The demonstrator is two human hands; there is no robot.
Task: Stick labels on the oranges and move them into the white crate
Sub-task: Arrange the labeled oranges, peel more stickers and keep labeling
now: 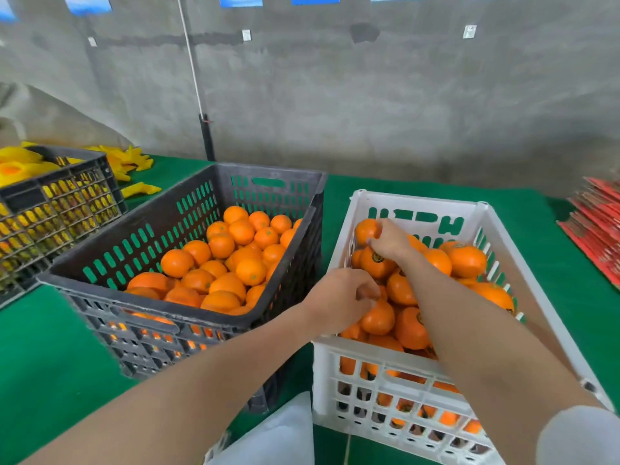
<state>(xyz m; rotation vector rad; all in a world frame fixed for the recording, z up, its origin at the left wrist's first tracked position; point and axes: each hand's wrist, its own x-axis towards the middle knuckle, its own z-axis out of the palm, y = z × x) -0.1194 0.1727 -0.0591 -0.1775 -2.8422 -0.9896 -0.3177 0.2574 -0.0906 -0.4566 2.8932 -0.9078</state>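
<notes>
The right hand (389, 241) grips an orange (365, 231) at the 11 o'clock corner of the white crate (416, 200); best seat it in a gap before releasing. The left hand (339, 297) curls at the 9 o'clock rim, its hold unclear.

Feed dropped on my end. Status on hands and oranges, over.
Right hand grips an orange in the white crate, far left corner. Left hand curled above labelled oranges, grasp unclear. Dark crate holds more. Nothing in the way.
</notes>
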